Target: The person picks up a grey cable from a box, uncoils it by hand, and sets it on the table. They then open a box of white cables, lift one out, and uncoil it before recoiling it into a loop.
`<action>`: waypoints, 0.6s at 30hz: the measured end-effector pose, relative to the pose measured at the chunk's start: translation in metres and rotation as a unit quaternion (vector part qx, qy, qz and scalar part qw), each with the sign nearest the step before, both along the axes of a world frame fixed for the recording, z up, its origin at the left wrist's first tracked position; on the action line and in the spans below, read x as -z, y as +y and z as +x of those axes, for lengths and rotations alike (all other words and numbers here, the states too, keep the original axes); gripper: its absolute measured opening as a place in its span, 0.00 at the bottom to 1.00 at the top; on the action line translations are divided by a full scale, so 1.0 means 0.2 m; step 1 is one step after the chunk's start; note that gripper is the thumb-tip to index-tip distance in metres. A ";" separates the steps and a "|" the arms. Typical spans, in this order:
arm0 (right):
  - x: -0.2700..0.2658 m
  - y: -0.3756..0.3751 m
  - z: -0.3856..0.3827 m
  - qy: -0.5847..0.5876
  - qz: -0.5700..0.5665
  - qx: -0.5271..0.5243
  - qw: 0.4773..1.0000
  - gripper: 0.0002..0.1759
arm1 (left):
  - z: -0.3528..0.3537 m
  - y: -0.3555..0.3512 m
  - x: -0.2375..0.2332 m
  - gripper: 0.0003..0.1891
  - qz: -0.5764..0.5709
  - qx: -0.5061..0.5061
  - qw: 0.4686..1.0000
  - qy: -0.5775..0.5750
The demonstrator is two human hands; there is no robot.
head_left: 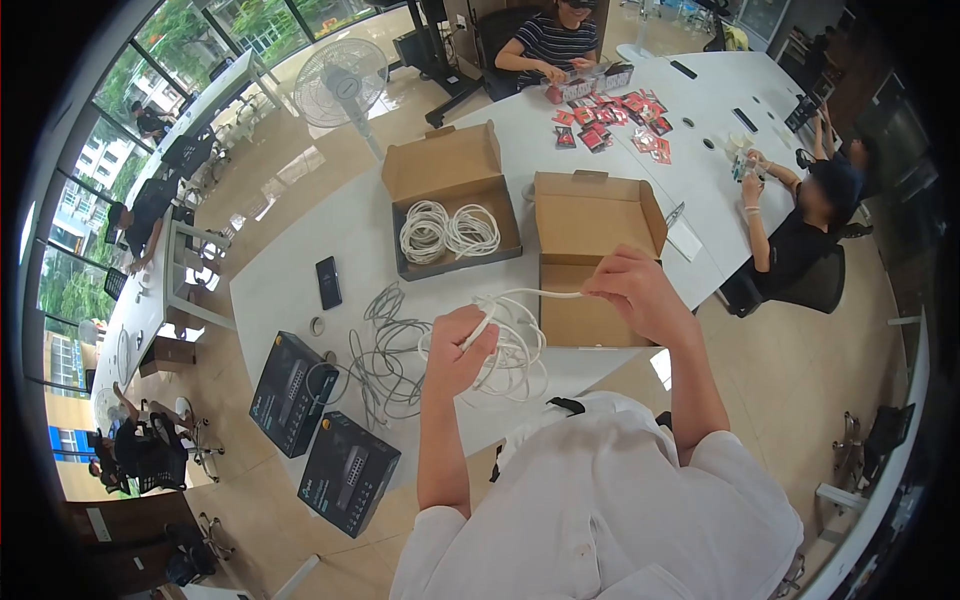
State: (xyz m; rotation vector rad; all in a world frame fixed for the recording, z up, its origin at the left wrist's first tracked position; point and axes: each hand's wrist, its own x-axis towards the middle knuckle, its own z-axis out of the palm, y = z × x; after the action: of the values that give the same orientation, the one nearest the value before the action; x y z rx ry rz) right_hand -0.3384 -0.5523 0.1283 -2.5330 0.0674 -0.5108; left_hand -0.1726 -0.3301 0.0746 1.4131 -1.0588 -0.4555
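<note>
A loose white cable (520, 362) hangs in loops between my hands, over the table's near edge. My left hand (460, 348) is closed around part of it. Raised to the right, my right hand (632, 290) pinches a stretch of the same cable, drawn out between the two hands. Behind my right hand stands an open cardboard box (590, 225), its lid up. Farther left, a second open box (440, 170) holds coiled white cables (450, 232). Tangled grey cable (378, 350) lies on the table left of my left hand.
Two dark product boxes (292, 395) (350, 475) sit at the table's left edge, near a phone (328, 283) and a tape roll (317, 326). Red packets (620, 115) lie scattered at the far end, where two people sit working. A fan (342, 85) stands beyond the table.
</note>
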 end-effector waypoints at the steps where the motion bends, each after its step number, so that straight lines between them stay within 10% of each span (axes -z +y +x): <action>1: -0.02 0.01 0.01 -0.008 -0.005 -0.012 1.000 0.07 | 0.01 -0.01 0.00 0.16 -0.009 0.017 1.000 0.002; 5: 0.01 0.23 0.16 -0.020 -0.059 -0.145 0.987 0.06 | -0.03 -0.15 -0.13 0.15 -0.049 0.082 0.994 -0.043; 11: 0.34 0.34 0.36 -0.101 0.172 -0.155 0.968 0.09 | 0.01 -0.18 -0.25 0.16 -0.106 0.011 0.994 0.031; 18: 0.32 0.34 0.29 -0.006 -0.035 -0.091 0.995 0.21 | 0.01 -0.24 -0.23 0.14 -0.001 0.004 0.993 0.120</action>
State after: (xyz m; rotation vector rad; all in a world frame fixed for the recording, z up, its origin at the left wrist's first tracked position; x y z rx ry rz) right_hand -0.2796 -0.4843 0.0641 -2.5710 -0.1877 -0.4616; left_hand -0.1705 -0.3778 0.1206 1.3153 -0.8694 -0.6137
